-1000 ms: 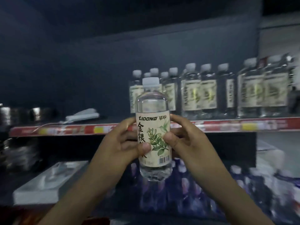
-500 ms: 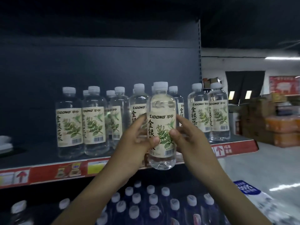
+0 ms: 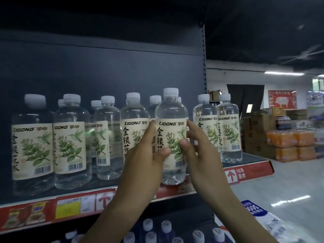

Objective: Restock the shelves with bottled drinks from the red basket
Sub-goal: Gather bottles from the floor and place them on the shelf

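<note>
Closest to the camera, both forearms came up from the bottom of the frame, and down between them you could make out a batch of white-capped bottles (image 3: 165, 227) on a lower, darker level, too dim to read. The left hand (image 3: 145, 160) was wrapped around the left side of a clear bottle (image 3: 171, 137), thumb pressed across the front of its label, and the right hand (image 3: 198, 151) was doing the same from the other side, thumb on the leaf picture, fingers curled behind. So the bottle was pinched between both hands, upright, white cap on top, its base hovering at the front lip of the shelf (image 3: 73, 206) (honestly couldn't tell if it was touching the shelf or just above it). The label said LIDONG, with green leaves and a small bird. Right behind and to either side stood the row of matching bottles (image 3: 70, 141), all upright, labels mostly facing out, two more of them (image 3: 228, 130) near the right end of the shelf. The shelf edge had a red price strip with white arrows. Further back on the right, past the shelf end, were stacked cardboard boxes (image 3: 254, 134) and shrink-wrapped packs of orange drinks (image 3: 289, 146) on a shiny pale floor (image 3: 289, 181).
</note>
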`<state>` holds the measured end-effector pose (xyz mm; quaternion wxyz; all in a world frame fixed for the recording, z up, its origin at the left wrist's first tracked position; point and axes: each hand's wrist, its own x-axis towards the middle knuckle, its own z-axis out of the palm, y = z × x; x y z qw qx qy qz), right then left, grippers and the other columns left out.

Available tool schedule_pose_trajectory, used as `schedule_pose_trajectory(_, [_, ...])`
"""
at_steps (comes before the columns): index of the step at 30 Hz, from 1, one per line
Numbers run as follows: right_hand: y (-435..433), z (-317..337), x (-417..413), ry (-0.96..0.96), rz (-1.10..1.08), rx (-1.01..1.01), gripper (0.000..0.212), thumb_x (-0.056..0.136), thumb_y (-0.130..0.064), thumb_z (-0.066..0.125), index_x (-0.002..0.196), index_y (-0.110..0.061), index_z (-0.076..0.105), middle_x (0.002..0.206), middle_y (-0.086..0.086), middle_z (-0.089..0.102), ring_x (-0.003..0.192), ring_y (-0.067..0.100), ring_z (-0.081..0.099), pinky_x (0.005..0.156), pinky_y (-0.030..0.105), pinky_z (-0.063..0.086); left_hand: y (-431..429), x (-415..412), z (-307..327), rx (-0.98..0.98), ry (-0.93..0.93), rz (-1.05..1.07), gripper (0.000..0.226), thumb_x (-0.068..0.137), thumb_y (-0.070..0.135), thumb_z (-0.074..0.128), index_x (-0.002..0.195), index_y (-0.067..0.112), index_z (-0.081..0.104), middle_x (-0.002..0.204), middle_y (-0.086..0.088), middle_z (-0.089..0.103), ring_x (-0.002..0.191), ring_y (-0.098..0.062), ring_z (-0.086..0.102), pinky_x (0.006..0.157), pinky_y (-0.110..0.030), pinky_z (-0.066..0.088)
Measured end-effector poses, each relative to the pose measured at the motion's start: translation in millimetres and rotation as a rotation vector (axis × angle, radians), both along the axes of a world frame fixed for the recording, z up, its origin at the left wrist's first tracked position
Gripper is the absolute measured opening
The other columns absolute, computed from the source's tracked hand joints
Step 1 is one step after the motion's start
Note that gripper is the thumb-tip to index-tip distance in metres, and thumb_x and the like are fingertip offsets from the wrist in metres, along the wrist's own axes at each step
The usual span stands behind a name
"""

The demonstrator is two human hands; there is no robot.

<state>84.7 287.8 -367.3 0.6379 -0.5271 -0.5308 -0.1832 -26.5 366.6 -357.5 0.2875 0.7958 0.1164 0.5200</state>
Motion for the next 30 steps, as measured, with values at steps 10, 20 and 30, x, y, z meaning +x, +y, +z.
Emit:
schedule_pose_trajectory(10, [-4, -8, 12, -0.077, -0.085, -0.328, 0.102, 0.083, -0.024, 0.078, 0.154, -0.044, 0.007, 0.132, -0.028, 0.046, 0.120, -0.003, 0.051, 0.102, 0.017, 0.041, -1, 16, 5, 0.048, 0.132, 0.094, 0.070, 0.098, 0.020, 0.056, 0.154, 0.038, 0.018, 0.136, 0.009, 0.057, 0.114, -0.002, 0.055, 0.087, -0.020, 0.039])
schedule_pose_trajectory(20, [-5, -8, 9, -0.018, -0.148, -0.321, 0.100, 0.082, -0.020, 0.079, 0.150, -0.044, 0.009, 0.110, -0.033, 0.046, 0.098, -0.010, 0.050, 0.068, -0.002, 0.033, 22, -35, -13, 0.138, 0.138, 0.476, 0.086, 0.086, 0.016, 0.072, 0.150, 0.045, 0.022, 0.142, -0.001, 0.034, 0.108, -0.011, 0.040, 0.086, -0.033, 0.037])
schedule_pose_trajectory(30, [23, -8, 15, -0.006, -0.152, -0.353, 0.104, 0.086, -0.017, 0.075, 0.155, -0.043, 0.001, 0.137, -0.009, 0.054, 0.117, 0.003, 0.054, 0.092, 0.015, 0.042, 35, -8, -20, 0.233, 0.122, 0.506, 0.096, 0.084, 0.020, 0.075, 0.147, 0.051, 0.009, 0.128, -0.004, 0.034, 0.115, -0.025, 0.047, 0.081, -0.040, 0.048])
